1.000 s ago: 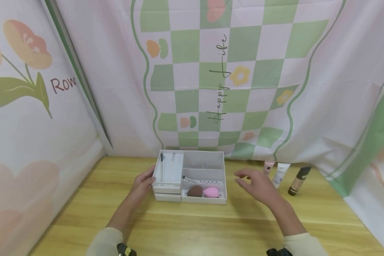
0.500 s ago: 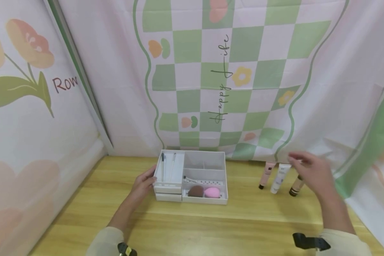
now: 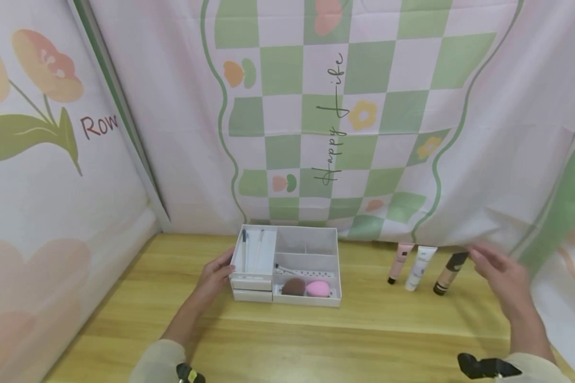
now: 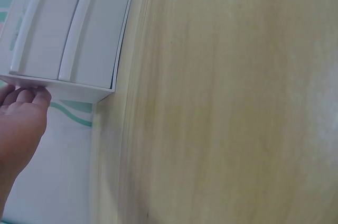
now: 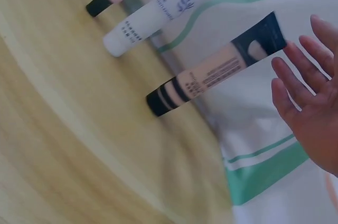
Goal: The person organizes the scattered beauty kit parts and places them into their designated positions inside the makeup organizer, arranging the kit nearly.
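Note:
A white organizer box [image 3: 306, 301] stands on the wooden table, with two small drawers at its front left. Against its left side rests my left hand [image 3: 214, 276]; the left wrist view shows the fingertips touching the side wall [image 4: 79, 91]. On the right, three squeeze tubes stand on their caps: a pink tube [image 3: 400, 263], a white tube [image 3: 420, 268] and a beige-and-black tube [image 3: 450, 274]. My right hand [image 3: 505, 279] is beside the beige-and-black one, fingers loosely extended near its black upper end [image 5: 264, 36]. Whether a fingertip touches it, I cannot tell.
Inside the organizer lie thin brushes [image 3: 243, 252] on the left top, a brown sponge [image 3: 293, 287] and a pink sponge [image 3: 318, 288]. A checked curtain [image 3: 326, 133] hangs along the table's back edge, and more printed cloth [image 3: 43, 213] closes off the left.
My right hand has moved right, past the pink and white tubes, to the far side of the beige-and-black tube. The left hand and the organizer keep their place.

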Available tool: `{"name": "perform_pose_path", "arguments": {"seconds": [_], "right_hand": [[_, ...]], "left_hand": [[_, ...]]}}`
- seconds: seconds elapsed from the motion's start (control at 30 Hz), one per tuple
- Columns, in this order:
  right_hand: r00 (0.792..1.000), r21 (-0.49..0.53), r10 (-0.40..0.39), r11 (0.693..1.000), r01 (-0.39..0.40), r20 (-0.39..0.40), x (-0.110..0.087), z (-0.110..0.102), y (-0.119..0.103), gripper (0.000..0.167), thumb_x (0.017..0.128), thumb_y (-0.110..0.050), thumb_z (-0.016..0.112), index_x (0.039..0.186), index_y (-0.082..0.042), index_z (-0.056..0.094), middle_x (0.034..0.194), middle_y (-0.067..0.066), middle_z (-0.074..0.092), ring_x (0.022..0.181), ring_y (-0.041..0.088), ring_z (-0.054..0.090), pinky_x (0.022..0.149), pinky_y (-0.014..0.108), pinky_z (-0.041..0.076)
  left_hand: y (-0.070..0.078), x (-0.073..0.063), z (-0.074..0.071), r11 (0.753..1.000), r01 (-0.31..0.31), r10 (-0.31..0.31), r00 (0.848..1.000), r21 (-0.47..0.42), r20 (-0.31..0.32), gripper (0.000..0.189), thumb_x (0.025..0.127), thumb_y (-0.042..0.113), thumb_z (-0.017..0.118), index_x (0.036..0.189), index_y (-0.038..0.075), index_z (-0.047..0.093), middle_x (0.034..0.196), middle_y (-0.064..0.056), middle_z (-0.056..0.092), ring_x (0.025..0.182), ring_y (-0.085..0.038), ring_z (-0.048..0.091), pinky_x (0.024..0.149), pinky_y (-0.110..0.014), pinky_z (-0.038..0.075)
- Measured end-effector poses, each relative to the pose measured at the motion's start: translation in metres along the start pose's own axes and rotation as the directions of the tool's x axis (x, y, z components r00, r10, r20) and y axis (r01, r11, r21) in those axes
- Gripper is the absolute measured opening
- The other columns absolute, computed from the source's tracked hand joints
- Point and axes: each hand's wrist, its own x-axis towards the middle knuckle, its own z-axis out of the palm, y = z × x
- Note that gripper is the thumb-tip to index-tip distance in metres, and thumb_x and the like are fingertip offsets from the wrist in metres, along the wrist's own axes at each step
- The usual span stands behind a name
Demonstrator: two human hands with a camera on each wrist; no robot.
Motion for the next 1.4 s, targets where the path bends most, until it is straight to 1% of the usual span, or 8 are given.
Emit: {"name": "perform_pose_path", "arguments": {"seconds": [0.17,0.33,0.5,0.6,0.77,0.97,1.23,1.4], "right_hand": [[0.999,0.07,-0.014,0.998,0.011,0.04,-0.004,0.005,0.017,0.036,0.103,-0.014,0.057,0.12,-0.046,0.062,0.103,-0.042,0.063,0.085,-0.017,0.062,0.073,-0.002,0.049],[0.996,0.095,0.0,0.995,-0.009,0.094,-0.003,0.008,0.032,0.037,0.103,-0.015,0.056,0.122,-0.047,0.055,0.104,-0.043,0.059,0.087,-0.017,0.062,0.073,-0.001,0.05],[0.987,0.335,0.021,0.939,-0.074,0.158,-0.001,0.014,0.045,0.029,0.104,-0.012,0.054,0.116,-0.038,0.058,0.104,-0.035,0.065,0.09,-0.012,0.067,0.077,0.005,0.056],[0.983,0.38,0.037,0.919,-0.104,0.18,-0.001,0.016,0.048,0.028,0.104,-0.012,0.055,0.114,-0.037,0.061,0.104,-0.031,0.069,0.092,-0.011,0.068,0.078,0.005,0.057],[0.984,0.379,0.042,0.92,-0.105,0.172,-0.002,0.02,0.05,0.03,0.102,-0.008,0.056,0.109,-0.035,0.067,0.101,-0.025,0.072,0.09,-0.007,0.07,0.077,0.008,0.058],[0.99,0.287,0.047,0.954,-0.084,0.134,0.0,0.02,0.05,0.025,0.101,-0.012,0.06,0.106,-0.036,0.067,0.099,-0.029,0.07,0.087,-0.009,0.068,0.074,0.006,0.057],[0.997,-0.008,0.049,0.999,-0.048,0.052,-0.002,0.021,0.043,0.022,0.101,-0.022,0.062,0.106,-0.044,0.063,0.092,-0.037,0.065,0.082,-0.014,0.065,0.071,0.002,0.051],[0.999,0.051,0.023,0.998,-0.025,0.034,-0.002,0.021,0.041,0.024,0.102,-0.016,0.061,0.108,-0.038,0.066,0.094,-0.037,0.066,0.084,-0.015,0.063,0.071,0.0,0.05]], "left_hand": [[-0.002,0.001,-0.001,1.0,0.009,-0.009,1.0,-0.021,0.007,0.061,0.099,-0.002,0.043,0.156,-0.007,0.023,0.168,-0.023,0.018,0.154,-0.042,0.025,0.104,-0.011,0.048],[-0.002,0.002,0.0,1.0,0.01,-0.01,1.0,-0.025,-0.011,0.061,0.098,-0.002,0.043,0.156,-0.008,0.024,0.167,-0.025,0.018,0.154,-0.043,0.026,0.101,-0.009,0.05],[0.0,0.001,0.001,1.0,-0.008,0.008,1.0,-0.021,-0.006,0.061,0.098,-0.002,0.043,0.155,-0.009,0.023,0.167,-0.026,0.018,0.153,-0.045,0.025,0.103,-0.011,0.049],[0.0,0.001,0.0,1.0,-0.005,0.005,1.0,-0.017,0.002,0.061,0.098,-0.002,0.043,0.156,-0.008,0.023,0.167,-0.025,0.018,0.153,-0.044,0.025,0.104,-0.012,0.049],[0.0,0.0,0.0,1.0,0.007,-0.007,1.0,-0.006,0.005,0.061,0.099,-0.002,0.043,0.156,-0.007,0.022,0.168,-0.025,0.016,0.154,-0.043,0.024,0.11,-0.017,0.046],[0.0,0.0,-0.001,1.0,0.001,-0.002,1.0,-0.008,-0.009,0.061,0.098,-0.002,0.043,0.156,-0.008,0.023,0.167,-0.026,0.018,0.153,-0.045,0.025,0.107,-0.014,0.048],[0.0,0.0,0.001,1.0,-0.012,0.012,1.0,-0.015,-0.014,0.061,0.098,-0.002,0.044,0.155,-0.009,0.024,0.167,-0.027,0.018,0.153,-0.046,0.025,0.102,-0.01,0.05],[-0.001,0.0,0.0,1.0,0.0,0.0,1.0,-0.021,-0.008,0.061,0.099,-0.002,0.043,0.156,-0.008,0.023,0.167,-0.025,0.018,0.154,-0.044,0.025,0.104,-0.012,0.049]]}}
